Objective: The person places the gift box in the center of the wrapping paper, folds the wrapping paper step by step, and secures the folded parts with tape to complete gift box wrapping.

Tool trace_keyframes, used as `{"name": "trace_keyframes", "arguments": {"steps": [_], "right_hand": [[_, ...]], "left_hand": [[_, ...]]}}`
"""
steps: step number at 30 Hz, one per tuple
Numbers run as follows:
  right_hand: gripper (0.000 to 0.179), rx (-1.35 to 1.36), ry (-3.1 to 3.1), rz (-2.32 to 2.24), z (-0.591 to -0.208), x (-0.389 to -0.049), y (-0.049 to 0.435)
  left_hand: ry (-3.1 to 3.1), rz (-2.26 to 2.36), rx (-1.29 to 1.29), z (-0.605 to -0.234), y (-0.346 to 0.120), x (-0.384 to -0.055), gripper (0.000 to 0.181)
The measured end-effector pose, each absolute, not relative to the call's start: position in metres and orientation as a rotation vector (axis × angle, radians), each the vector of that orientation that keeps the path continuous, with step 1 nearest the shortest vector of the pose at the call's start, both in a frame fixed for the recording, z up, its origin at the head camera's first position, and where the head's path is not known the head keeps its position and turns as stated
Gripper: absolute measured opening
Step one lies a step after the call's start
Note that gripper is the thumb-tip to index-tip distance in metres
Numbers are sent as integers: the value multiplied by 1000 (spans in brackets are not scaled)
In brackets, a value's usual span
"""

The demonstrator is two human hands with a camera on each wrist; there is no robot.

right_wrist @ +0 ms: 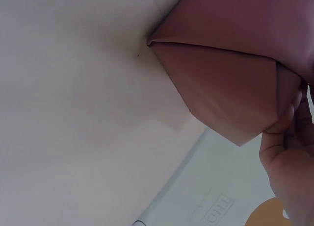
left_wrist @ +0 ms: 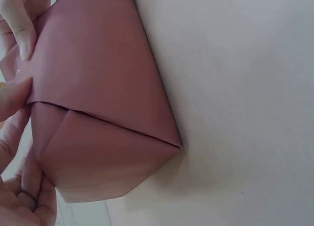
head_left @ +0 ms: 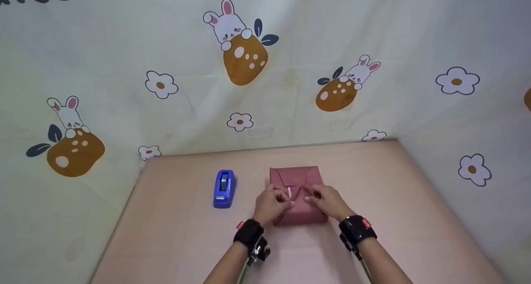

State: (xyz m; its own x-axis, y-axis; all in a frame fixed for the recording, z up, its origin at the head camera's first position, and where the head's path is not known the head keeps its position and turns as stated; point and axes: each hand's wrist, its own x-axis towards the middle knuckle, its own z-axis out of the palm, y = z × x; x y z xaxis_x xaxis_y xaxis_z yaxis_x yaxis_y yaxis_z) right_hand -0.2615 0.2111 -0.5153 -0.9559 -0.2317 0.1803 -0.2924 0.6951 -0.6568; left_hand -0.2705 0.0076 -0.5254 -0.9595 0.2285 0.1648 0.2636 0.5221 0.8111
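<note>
A box wrapped in dull red paper lies on the table between the two hands, its folded flaps facing up. My left hand grips its left side, thumb on the top paper and fingers curled at the folded end. From the other side my right hand pinches the raised paper edge near the middle, its thumb pressing on top. A small shiny strip shows between the hands. In the right wrist view, the right fingers curl against the folded end flap.
A blue tape dispenser with a roll in it stands left of the box. The pinkish table meets a pale cloth backdrop printed with rabbits and flowers. Each wrist wears a black camera band with a cable.
</note>
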Motion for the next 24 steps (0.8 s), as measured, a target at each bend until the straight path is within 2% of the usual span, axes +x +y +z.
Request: {"name": "trace_keyframes", "arguments": {"steps": [10,14,17,24], "right_hand": [[21,246,-2786,1066,-519,-265,206],[26,193,-2750,1087,-522,-266,207],[30,251,-2708,1047,-525,-267,206],[26,353,-2654,905,-530,-267,203]], "left_hand": [[-2621,-1289,-506,-530,11,-272,19],[-2577,-1254,-563,-532,14,-270,16],[-2530,-1061,-636,-534,17,-268,15],[-2537,-303,-902,-538,27,-252,35]]}}
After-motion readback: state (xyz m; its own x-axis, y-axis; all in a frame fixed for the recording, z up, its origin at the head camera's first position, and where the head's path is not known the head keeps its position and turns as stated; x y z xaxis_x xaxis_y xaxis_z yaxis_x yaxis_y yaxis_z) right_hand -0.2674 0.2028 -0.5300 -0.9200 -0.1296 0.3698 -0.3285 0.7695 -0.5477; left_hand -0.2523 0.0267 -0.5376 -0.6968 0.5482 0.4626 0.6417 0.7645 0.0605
